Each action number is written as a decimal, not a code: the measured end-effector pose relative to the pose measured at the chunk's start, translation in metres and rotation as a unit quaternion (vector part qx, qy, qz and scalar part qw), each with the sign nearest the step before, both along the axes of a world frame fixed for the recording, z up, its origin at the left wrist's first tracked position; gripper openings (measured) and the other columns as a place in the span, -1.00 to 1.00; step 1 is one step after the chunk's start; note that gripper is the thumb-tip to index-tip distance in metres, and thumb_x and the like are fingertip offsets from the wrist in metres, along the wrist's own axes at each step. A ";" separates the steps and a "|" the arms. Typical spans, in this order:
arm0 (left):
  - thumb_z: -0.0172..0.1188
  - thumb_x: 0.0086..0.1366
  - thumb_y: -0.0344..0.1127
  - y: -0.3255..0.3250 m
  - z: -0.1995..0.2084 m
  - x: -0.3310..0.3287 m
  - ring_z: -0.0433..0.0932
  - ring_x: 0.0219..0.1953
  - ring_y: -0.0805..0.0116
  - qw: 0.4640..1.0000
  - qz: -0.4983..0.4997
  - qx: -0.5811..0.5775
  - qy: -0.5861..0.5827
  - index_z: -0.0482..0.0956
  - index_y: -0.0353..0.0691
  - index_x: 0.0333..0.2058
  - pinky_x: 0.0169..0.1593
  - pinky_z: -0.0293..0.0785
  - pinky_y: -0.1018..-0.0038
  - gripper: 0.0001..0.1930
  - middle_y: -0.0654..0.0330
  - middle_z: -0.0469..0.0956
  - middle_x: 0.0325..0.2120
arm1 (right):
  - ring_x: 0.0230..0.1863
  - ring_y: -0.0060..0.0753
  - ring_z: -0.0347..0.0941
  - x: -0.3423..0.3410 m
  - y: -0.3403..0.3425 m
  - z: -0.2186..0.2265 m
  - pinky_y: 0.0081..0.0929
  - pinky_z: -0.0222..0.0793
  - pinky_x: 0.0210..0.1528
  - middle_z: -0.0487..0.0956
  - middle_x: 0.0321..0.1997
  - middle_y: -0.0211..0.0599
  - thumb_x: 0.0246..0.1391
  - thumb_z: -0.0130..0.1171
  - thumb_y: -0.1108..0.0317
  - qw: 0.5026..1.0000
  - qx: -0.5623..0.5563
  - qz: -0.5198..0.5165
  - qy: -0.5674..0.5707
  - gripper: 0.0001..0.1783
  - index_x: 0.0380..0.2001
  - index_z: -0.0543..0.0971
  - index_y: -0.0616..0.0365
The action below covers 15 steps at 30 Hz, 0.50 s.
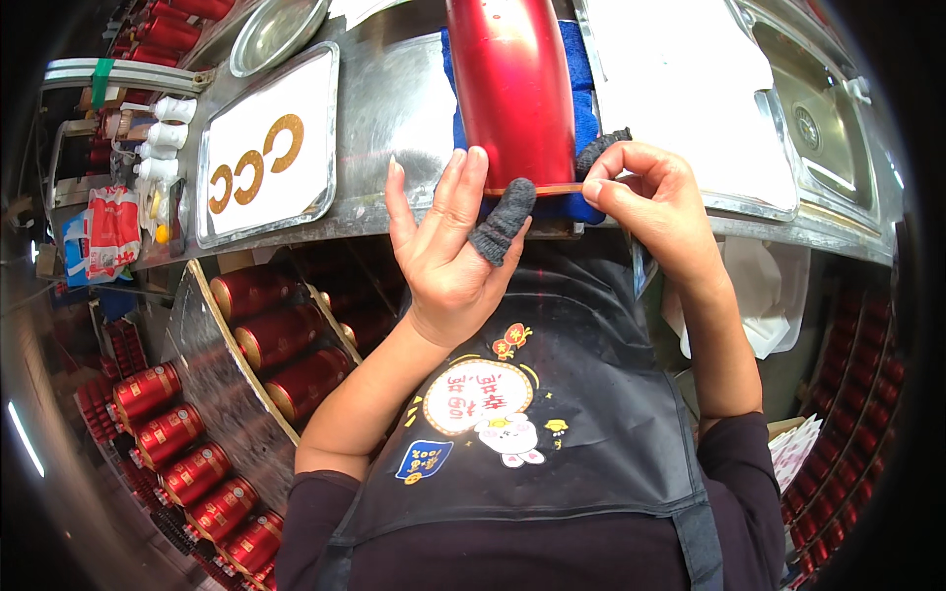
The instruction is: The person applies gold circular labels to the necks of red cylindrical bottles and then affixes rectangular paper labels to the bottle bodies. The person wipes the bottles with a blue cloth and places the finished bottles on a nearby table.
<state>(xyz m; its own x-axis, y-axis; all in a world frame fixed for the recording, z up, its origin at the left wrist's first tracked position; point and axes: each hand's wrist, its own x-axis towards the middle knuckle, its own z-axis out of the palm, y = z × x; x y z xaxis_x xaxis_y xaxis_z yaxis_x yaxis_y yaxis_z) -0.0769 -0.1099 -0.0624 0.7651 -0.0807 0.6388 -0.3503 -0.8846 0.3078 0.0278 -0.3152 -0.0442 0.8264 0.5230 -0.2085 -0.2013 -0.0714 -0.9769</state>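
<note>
A glossy red cylindrical bottle (517,89) lies on a folded blue cloth (583,113) at the table's front edge, its near end toward me. Across that end runs a thin orange-gold strip (557,188). My right hand (655,202) pinches the strip's right end between thumb and fingertip; a dark grey knitted cover sits on one of its other fingers. My left hand (453,236) is spread, with several fingers stretched upward beside the bottle. Its finger in a dark grey knitted cover (505,222) lies over the strip at the bottle's near end.
Left of the bottle, a metal tray (333,138) holds gold C-shaped pieces (286,143) on white. A round metal bowl (279,34) stands behind it. White sheeting (680,89) and a sink (818,138) are at right. Red canisters (281,330) fill racks below, at left.
</note>
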 end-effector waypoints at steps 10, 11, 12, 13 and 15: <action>0.32 -0.05 -0.33 -0.023 0.012 0.023 0.51 0.20 -0.26 0.997 0.019 0.062 -0.029 0.63 -0.19 -0.54 0.29 0.07 -0.45 -0.91 -0.03 0.55 0.20 | -0.42 -0.85 0.35 0.001 0.003 -0.006 -0.79 0.23 -0.36 0.55 -0.41 -0.60 0.15 0.29 0.46 1.000 -0.021 0.005 -0.001 -0.93 -0.39 0.61 0.21; 0.36 -0.01 -0.37 -0.022 0.012 0.023 0.49 0.23 -0.21 0.997 0.039 0.057 -0.021 0.69 -0.11 -0.29 0.34 0.05 -0.36 -0.77 -0.02 0.53 0.22 | -0.41 -0.85 0.36 0.001 0.003 -0.007 -0.79 0.23 -0.36 0.55 -0.41 -0.61 0.15 0.29 0.46 1.000 -0.015 0.007 -0.004 -0.93 -0.39 0.61 0.21; 0.41 0.03 -0.40 -0.020 0.011 0.025 0.48 0.27 -0.15 0.997 0.042 0.061 -0.009 0.75 -0.03 -0.05 0.39 0.04 -0.27 -0.57 -0.02 0.51 0.24 | -0.41 -0.85 0.36 0.001 0.003 -0.009 -0.78 0.24 -0.35 0.55 -0.40 -0.61 0.15 0.29 0.46 1.000 0.001 0.005 -0.014 -0.93 -0.39 0.61 0.20; 0.43 0.05 -0.42 -0.016 0.009 0.025 0.49 0.26 -0.08 0.998 0.057 0.027 0.012 0.71 -0.10 0.04 0.37 0.13 -0.20 -0.50 0.04 0.53 0.23 | -0.39 -0.84 0.36 0.002 0.003 -0.011 -0.77 0.25 -0.34 0.54 -0.40 -0.62 0.15 0.29 0.46 0.999 -0.025 0.002 -0.030 -0.92 -0.40 0.60 0.19; 0.45 0.06 -0.49 -0.005 0.004 0.026 0.50 0.26 -0.02 0.998 0.016 -0.063 0.020 0.65 -0.22 0.10 0.36 0.22 -0.07 -0.45 -0.02 0.52 0.23 | -0.38 -0.85 0.36 0.001 0.004 -0.012 -0.76 0.25 -0.32 0.54 -0.38 -0.61 0.15 0.28 0.47 1.000 -0.004 -0.003 -0.011 -0.93 -0.39 0.59 0.21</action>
<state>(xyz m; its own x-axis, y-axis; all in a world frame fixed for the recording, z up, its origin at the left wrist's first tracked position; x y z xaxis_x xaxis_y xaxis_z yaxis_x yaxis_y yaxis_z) -0.0504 -0.1149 -0.0580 0.7914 0.0233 0.6108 -0.3078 -0.8481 0.4312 0.0293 -0.3111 -0.0560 0.8342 0.5160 -0.1945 -0.1808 -0.0773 -0.9805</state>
